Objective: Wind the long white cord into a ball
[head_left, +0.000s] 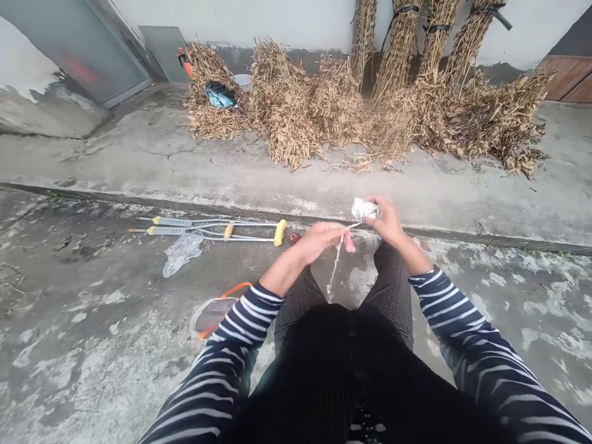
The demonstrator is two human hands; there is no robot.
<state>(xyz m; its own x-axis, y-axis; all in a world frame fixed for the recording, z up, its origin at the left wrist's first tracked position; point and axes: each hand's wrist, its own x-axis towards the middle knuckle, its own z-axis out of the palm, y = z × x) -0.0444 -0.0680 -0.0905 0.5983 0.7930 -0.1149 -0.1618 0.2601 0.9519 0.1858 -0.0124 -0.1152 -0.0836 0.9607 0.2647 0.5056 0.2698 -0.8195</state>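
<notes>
Right hand [391, 222] curled closed around small white ball of twine [364, 208], held forward above the knees. Left hand [324, 237] pinches pale twisted strand [335, 265] running from it. Tail hangs between the legs, probably to keep the line taut and untangled.

Small white twine ball [364, 209] — perhaps plastic — held aloft, loose strand [334, 265] dangling downward
</notes>
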